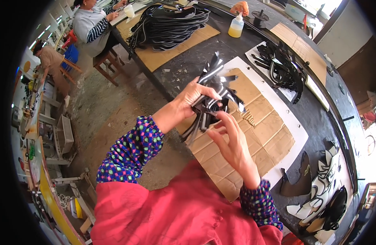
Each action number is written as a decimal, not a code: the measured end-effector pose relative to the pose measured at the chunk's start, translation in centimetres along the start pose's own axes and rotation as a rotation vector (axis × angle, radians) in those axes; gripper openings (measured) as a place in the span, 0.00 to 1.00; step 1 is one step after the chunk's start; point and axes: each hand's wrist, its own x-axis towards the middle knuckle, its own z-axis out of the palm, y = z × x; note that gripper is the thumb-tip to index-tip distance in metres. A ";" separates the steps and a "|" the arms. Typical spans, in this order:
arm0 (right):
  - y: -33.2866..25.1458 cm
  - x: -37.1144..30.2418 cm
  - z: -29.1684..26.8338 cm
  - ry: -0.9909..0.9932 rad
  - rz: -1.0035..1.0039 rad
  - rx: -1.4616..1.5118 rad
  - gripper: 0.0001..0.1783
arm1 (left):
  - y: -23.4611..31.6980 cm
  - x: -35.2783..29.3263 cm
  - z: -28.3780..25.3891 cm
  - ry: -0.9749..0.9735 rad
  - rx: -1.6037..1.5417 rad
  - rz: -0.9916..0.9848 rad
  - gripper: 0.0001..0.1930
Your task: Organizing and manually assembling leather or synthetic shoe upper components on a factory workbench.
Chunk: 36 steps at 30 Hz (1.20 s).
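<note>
A bundle of black strips with pale grey stripes (pixel 214 77) is gripped in my left hand (pixel 190 98), thumb across the top and fingers wrapped round it. Loose ends fan out above and below the grip, somewhat blurred. My right hand (pixel 235 145) is at the bundle's lower right side, its fingers bent and spread, the thumb apart from the index finger. Its fingertips are close to the strips; whether they touch is hard to see. Under both hands lies a creased brown cardboard sheet (pixel 263 139) on a white board (pixel 298 136).
A large heap of black strips (pixel 167 26) lies on cardboard at the far left. Behind the board stands a bottle of yellow liquid (pixel 235 27). More black pieces (pixel 279 67) lie at right, with white cut pieces (pixel 324 179) nearer. A person (pixel 90 24) sits at the table's far end.
</note>
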 end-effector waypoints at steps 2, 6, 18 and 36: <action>-1.0 -4.1 0.7 0.036 -0.048 -0.340 0.39 | 2.0 -0.4 0.6 -0.032 -0.056 -0.012 0.16; 3.3 -13.0 4.3 -0.050 0.037 -1.110 0.34 | 6.7 0.3 0.3 -0.124 -0.144 -0.005 0.14; -15.2 -10.9 -21.3 0.628 0.218 -0.521 0.19 | 13.3 2.2 -2.2 -0.067 -0.072 0.371 0.12; 19.3 19.6 -44.6 0.621 0.084 -1.202 0.25 | -2.5 2.9 4.4 -0.106 -0.085 -0.444 0.35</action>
